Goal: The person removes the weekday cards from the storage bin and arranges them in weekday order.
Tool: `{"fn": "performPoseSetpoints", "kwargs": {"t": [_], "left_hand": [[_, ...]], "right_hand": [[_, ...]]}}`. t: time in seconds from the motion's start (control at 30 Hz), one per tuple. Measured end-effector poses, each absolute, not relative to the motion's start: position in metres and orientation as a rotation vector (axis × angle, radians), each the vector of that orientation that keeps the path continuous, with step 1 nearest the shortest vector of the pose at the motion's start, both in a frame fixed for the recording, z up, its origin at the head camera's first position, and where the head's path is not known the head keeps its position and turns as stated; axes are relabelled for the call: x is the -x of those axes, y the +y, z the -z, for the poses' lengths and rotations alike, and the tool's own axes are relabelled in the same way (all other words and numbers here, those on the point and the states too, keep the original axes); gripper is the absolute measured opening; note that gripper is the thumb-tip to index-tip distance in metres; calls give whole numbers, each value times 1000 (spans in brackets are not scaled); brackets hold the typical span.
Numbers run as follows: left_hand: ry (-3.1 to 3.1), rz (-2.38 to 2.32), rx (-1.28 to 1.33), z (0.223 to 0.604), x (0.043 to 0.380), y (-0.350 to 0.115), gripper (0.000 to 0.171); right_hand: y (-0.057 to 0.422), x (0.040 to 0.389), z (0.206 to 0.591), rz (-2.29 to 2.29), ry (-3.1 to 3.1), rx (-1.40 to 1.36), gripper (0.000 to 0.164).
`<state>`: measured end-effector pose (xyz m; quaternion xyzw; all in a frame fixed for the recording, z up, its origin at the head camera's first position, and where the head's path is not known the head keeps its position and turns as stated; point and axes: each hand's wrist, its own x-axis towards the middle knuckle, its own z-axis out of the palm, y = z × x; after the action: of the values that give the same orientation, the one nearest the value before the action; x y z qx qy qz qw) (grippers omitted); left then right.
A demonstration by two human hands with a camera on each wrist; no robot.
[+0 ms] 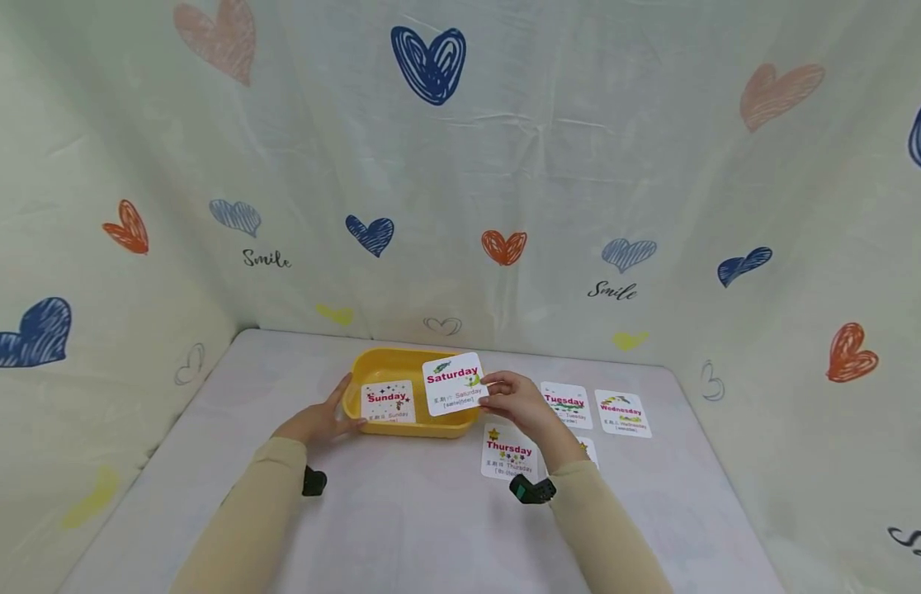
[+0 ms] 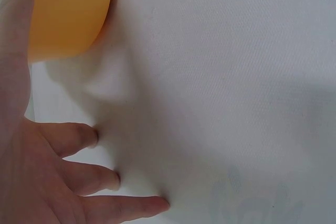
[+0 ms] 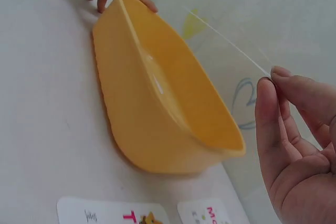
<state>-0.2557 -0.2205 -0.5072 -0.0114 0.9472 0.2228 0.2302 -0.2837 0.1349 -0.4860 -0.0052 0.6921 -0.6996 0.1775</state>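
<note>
A yellow plastic tray point(image 1: 412, 430) stands on the table, and a white Sunday card point(image 1: 387, 402) lies in its left part. My left hand point(image 1: 317, 422) rests at the tray's left end, thumb and a finger along its rim; its other fingers are straight and reach the table in the left wrist view. My right hand point(image 1: 521, 404) pinches a white Saturday card point(image 1: 453, 384) by its right edge, between thumb and fingertips. That card is tilted over the tray's right part, seen edge-on in the right wrist view.
Right of the tray lie a Tuesday card point(image 1: 568, 403), a Wednesday card point(image 1: 622, 413) and a Thursday card point(image 1: 505, 455). Another card point(image 1: 590, 449) is mostly hidden by my right wrist. A card lettered Mo point(image 3: 203, 212) shows in the right wrist view. A heart-printed curtain point(image 1: 460, 190) stands behind.
</note>
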Motion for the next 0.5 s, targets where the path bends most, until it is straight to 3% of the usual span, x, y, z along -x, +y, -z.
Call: {"fn": "performPoseSetpoints", "kwargs": {"t": [0.5], "left_hand": [[2610, -612, 8, 501, 254, -218, 103]], "right_hand": [[197, 260, 494, 2009, 2056, -24, 35]]}}
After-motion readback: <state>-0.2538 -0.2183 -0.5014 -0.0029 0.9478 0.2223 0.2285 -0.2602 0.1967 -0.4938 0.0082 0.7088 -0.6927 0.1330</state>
